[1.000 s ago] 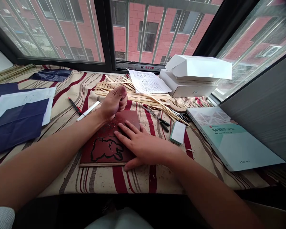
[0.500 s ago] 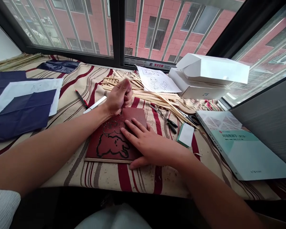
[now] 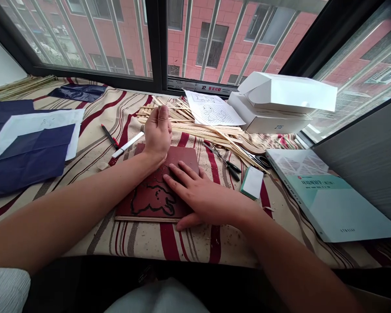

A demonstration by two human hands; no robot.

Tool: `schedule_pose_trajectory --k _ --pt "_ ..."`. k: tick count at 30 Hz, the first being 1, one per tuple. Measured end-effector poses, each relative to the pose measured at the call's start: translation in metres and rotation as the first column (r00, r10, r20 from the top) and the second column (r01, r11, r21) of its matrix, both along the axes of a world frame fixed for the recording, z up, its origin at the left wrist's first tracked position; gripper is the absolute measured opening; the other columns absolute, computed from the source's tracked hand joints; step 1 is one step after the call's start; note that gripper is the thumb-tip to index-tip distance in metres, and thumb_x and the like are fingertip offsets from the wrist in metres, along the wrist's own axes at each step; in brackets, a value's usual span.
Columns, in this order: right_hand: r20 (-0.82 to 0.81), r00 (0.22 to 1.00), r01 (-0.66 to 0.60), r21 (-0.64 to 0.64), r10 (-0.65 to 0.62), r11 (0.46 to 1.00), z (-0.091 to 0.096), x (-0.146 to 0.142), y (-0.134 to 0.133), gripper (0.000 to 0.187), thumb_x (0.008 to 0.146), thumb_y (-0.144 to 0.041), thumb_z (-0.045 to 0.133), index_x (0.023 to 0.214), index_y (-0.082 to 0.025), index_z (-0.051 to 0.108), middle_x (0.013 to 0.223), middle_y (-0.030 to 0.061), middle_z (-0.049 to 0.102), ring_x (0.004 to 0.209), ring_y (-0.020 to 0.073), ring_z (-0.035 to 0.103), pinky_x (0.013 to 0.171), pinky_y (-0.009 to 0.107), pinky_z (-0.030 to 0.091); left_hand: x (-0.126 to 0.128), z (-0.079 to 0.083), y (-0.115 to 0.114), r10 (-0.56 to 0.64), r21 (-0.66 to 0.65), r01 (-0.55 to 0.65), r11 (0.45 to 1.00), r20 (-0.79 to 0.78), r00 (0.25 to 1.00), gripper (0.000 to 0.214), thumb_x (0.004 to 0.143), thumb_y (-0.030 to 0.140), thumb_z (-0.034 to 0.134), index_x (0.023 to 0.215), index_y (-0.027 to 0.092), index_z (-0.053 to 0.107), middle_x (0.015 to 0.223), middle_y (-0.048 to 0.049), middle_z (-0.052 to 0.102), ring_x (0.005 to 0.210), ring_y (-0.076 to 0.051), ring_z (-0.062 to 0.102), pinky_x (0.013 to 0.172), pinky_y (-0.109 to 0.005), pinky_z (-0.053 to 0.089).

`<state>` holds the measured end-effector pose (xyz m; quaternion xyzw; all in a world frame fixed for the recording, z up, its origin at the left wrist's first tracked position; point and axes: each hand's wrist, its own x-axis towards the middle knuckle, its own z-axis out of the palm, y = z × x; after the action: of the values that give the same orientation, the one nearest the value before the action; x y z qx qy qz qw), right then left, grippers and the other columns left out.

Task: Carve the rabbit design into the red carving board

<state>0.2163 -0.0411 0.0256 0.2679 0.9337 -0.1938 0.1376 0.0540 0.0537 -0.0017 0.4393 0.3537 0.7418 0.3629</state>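
Observation:
A reddish-brown wooden board [image 3: 146, 208] lies on the striped cloth, with a black-grooved animal outline in its lower half and crumbs scattered over its surface. My left hand [image 3: 158, 134] is closed in a fist above the board's upper part, its lower edge close to the surface. It grips a thin carving tool, hidden behind the fist and wrist. My right hand [image 3: 195, 191] lies flat with fingers spread over the board's right side, thumb near the front edge, holding nothing. My left forearm covers part of the drawing's upper half.
Thin wooden strips [image 3: 202, 129] and a sheet with drawings [image 3: 211, 111] lie behind the board. To the right are scissors [image 3: 230, 167], a green-and-white block [image 3: 252, 182], a book [image 3: 342, 200] and a white box [image 3: 276, 121]. A red-black pen [image 3: 110, 136], a white-handled tool [image 3: 127, 144] and dark blue sheets [image 3: 29, 156] lie left.
My left fist has turned more upright and shifted slightly left and towards me, so its wrist covers more of the board. My right hand stays pressed on the board.

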Motion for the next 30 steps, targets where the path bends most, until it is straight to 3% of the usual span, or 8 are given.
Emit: schedule_pose_trajectory --k 3,7,11,14,18,21,27,30 --pt "0.009 1.000 0.002 0.009 -0.002 1.000 -0.001 0.000 0.000 0.131 0.090 -0.067 0.083 0.179 -0.008 0.008 0.183 0.0286 -0.007 0.173 0.0507 -0.007 0.131 0.083 0.019 -0.008 0.002 0.001 -0.199 -0.027 0.198 0.980 -0.035 0.979 0.056 0.100 0.062 0.075 0.072 0.025 0.045 0.053 0.0077 0.032 0.042 -0.006 0.025 0.039 -0.026 0.020" --pt "0.015 1.000 0.003 0.025 -0.004 1.000 0.000 0.000 0.000 0.130 0.090 -0.068 0.082 0.179 -0.008 0.009 0.183 0.0284 -0.007 0.174 0.0498 -0.006 0.130 0.083 0.021 -0.024 0.013 0.002 -0.536 -0.214 0.517 0.829 -0.039 0.844 0.065 0.100 0.071 0.069 0.067 0.024 0.039 0.048 0.0104 0.023 0.038 -0.005 0.017 0.037 -0.022 0.014" --pt "0.017 1.000 -0.002 0.024 0.001 1.000 0.002 0.000 -0.001 0.128 0.091 -0.068 0.081 0.179 -0.009 0.010 0.183 0.0275 -0.007 0.174 0.0494 -0.006 0.130 0.084 0.019 -0.027 0.019 0.004 -0.668 -0.299 0.628 0.718 -0.045 0.743 0.070 0.098 0.076 0.066 0.064 0.023 0.037 0.046 0.0109 0.024 0.038 -0.004 0.013 0.037 -0.021 0.010" --pt "0.025 1.000 0.005 0.018 -0.005 1.000 0.003 0.000 -0.001 0.128 0.091 -0.068 0.081 0.179 -0.009 0.009 0.183 0.0268 -0.009 0.174 0.0491 -0.007 0.131 0.083 0.018 -0.018 0.018 0.002 -0.594 -0.279 0.558 0.782 -0.059 0.803 0.067 0.099 0.073 0.067 0.064 0.023 0.039 0.046 0.0112 0.025 0.038 -0.004 0.014 0.037 -0.022 0.011" --pt "-0.012 1.000 -0.002 0.014 0.002 1.000 0.000 0.001 0.000 0.130 0.091 -0.070 0.080 0.179 -0.008 0.009 0.183 0.0291 -0.007 0.173 0.0502 -0.006 0.131 0.083 0.019 -0.001 0.010 -0.003 -0.269 -0.115 0.255 0.960 -0.129 0.954 0.057 0.108 0.054 0.067 0.065 0.022 0.045 0.050 0.0072 0.036 0.041 -0.006 0.028 0.039 -0.024 0.022" --pt "-0.018 1.000 0.002 0.014 -0.002 1.000 -0.002 0.002 0.000 0.129 0.091 -0.070 0.080 0.179 -0.008 0.010 0.183 0.0289 -0.006 0.174 0.0500 -0.005 0.131 0.083 0.020 0.005 0.005 -0.006 -0.117 -0.029 0.115 0.993 -0.140 0.983 0.055 0.108 0.046 0.070 0.065 0.022 0.046 0.053 0.0055 0.041 0.045 -0.006 0.033 0.042 -0.024 0.027" --pt "-0.030 1.000 0.008 0.026 -0.007 1.000 -0.004 0.005 0.001 0.125 0.093 -0.074 0.076 0.180 -0.013 0.010 0.186 0.0221 -0.006 0.175 0.0445 -0.006 0.134 0.078 0.019 -0.005 0.014 -0.003 -0.504 -0.167 0.488 0.857 -0.065 0.862 0.061 0.102 0.069 0.067 0.069 0.024 0.043 0.051 0.0096 0.028 0.040 -0.006 0.022 0.038 -0.025 0.015" --pt "-0.059 0.998 0.009 0.054 -0.006 0.998 -0.005 0.009 0.002 0.123 0.092 -0.072 0.077 0.181 -0.015 0.013 0.187 0.0225 0.000 0.176 0.0453 0.000 0.135 0.078 0.018 -0.017 0.029 -0.001 -0.519 -0.089 0.512 0.854 -0.085 0.851 0.058 0.106 0.064 0.065 0.070 0.023 0.045 0.053 0.0089 0.030 0.040 -0.006 0.023 0.039 -0.023 0.015"
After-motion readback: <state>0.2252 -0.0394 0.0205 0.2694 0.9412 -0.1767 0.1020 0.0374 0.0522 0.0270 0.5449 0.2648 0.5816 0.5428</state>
